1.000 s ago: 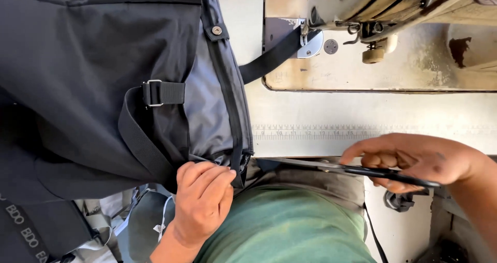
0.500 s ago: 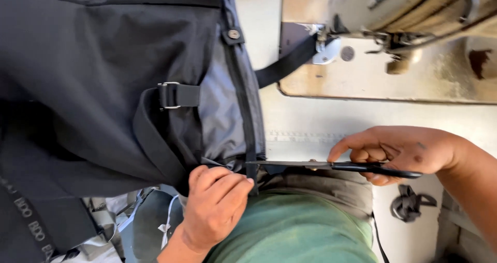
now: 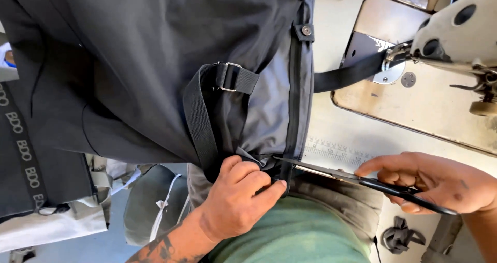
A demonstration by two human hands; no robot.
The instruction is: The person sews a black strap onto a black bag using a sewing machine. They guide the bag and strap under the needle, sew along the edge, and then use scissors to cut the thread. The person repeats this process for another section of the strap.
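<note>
Our left hand pinches black bag corner at surface edge; right hand closed round scissors, tips at seam. Best keep fabric taut, snip close.

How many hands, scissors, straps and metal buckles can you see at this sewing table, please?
Hands: 2, left hand and right hand
Scissors: 1
Straps: 2, one on the bag, one toward the sewing machine
Metal buckles: 1
Total: 6
</note>
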